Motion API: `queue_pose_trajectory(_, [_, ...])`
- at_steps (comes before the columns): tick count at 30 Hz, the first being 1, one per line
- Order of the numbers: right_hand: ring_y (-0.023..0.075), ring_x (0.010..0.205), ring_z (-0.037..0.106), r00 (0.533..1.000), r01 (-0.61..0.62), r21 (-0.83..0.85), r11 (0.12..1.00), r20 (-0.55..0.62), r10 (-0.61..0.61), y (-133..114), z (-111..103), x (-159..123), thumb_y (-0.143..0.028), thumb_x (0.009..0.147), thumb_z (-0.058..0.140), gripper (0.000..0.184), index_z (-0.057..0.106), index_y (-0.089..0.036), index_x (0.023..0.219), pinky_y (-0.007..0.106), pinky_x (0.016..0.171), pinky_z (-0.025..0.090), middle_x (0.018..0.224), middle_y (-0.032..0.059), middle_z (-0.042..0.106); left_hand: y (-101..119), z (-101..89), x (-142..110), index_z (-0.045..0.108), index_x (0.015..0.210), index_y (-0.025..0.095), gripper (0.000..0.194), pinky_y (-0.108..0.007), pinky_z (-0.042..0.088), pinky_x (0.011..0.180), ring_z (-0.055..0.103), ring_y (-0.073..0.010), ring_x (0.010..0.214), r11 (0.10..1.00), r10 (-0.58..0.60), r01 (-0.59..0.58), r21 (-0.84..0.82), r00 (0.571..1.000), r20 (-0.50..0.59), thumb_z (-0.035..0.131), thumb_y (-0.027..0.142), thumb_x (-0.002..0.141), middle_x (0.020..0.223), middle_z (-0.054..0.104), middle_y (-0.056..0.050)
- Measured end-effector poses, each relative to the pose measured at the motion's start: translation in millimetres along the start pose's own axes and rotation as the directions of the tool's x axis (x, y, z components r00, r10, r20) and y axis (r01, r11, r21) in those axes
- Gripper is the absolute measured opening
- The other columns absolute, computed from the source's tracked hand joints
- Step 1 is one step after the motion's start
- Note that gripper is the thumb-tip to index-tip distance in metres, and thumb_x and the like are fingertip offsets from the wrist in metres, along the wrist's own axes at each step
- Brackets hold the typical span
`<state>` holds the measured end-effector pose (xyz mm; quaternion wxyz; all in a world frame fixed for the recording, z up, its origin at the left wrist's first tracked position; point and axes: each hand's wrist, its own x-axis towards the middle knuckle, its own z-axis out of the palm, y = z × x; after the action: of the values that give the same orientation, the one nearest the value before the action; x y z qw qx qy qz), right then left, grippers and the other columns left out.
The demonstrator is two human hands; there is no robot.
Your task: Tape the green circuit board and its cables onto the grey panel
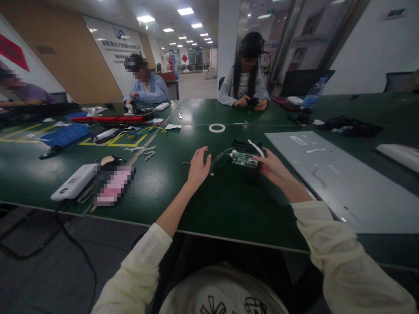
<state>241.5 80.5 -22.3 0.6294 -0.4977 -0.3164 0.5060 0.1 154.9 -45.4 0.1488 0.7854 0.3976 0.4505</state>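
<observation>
A small black box with a green circuit board [244, 158] on top sits on the dark green table [229, 209]. White wires trail from its left side. My right hand [273, 168] grips the box at its right edge, fingers curled round it. My left hand [198, 165] hovers just left of the wires, fingers spread and empty. A white strip lies across the box's far corner.
A white tape ring [217, 127] lies beyond the box. A grey sheet [330, 174] covers the table at right. A white device [74, 182] and a pink item lie at left, with tools, a blue tray [65, 135] and cables further back. Three people sit around the table.
</observation>
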Motion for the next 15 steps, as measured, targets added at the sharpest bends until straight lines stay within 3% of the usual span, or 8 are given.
queue_pose_trajectory(3, [0.0119,0.073,0.063,0.989,-0.083,-0.053,0.995,0.119,0.088,7.0,13.8,-7.0,-0.012,0.067,0.069,0.052,0.049,-0.027,0.113,0.022,0.060,0.054,0.094,-0.0012,0.064,0.8,1.3,0.9,0.047,0.121,0.016,0.032,-0.035,0.043,0.097,0.053,-0.0176,0.111,0.996,-0.043,0.046,-0.075,0.998,0.043,0.042,0.028,0.092,0.117,0.057,-0.009])
queue_pose_trajectory(5, [0.0129,0.077,0.064,0.974,-0.113,-0.093,0.989,0.188,0.129,8.8,22.2,-12.7,-0.013,0.068,0.068,0.057,0.045,-0.028,0.118,0.023,0.061,0.055,0.100,0.0003,0.063,0.4,3.0,1.0,0.047,0.121,0.016,0.033,-0.031,0.046,0.090,0.058,-0.0158,0.102,0.979,-0.106,0.127,-0.159,0.985,0.133,0.040,0.032,0.093,0.109,0.061,-0.008])
queue_pose_trajectory(10, [0.0159,0.088,0.063,0.948,-0.133,-0.150,0.980,0.268,0.170,10.4,34.1,-23.0,-0.014,0.070,0.068,0.065,0.039,-0.028,0.126,0.029,0.071,0.056,0.110,0.0038,0.060,-1.3,7.6,-0.6,0.043,0.124,0.017,0.040,-0.024,0.050,0.069,0.063,-0.0139,0.079,0.905,-0.206,0.328,-0.271,0.895,0.395,0.046,0.037,0.089,0.093,0.067,-0.005])
queue_pose_trajectory(12, [0.0169,0.091,0.063,0.943,-0.133,-0.175,0.975,0.281,0.179,12.0,33.3,-23.1,-0.016,0.070,0.068,0.068,0.036,-0.027,0.129,0.031,0.074,0.056,0.109,0.0045,0.060,-1.8,9.3,-1.1,0.039,0.129,0.018,0.047,-0.023,0.050,0.066,0.064,-0.0136,0.076,0.894,-0.229,0.362,-0.264,0.876,0.424,0.051,0.034,0.087,0.092,0.067,-0.004])
queue_pose_trajectory(15, [0.0173,0.087,0.064,0.947,-0.111,-0.264,0.958,0.264,0.183,15.2,27.2,-19.0,-0.022,0.071,0.069,0.074,0.032,-0.024,0.135,0.031,0.074,0.056,0.101,0.0053,0.063,-1.9,10.1,-1.3,0.037,0.130,0.018,0.050,-0.023,0.049,0.068,0.063,-0.0131,0.075,0.917,-0.259,0.351,-0.188,0.885,0.386,0.053,0.031,0.085,0.089,0.068,-0.003])
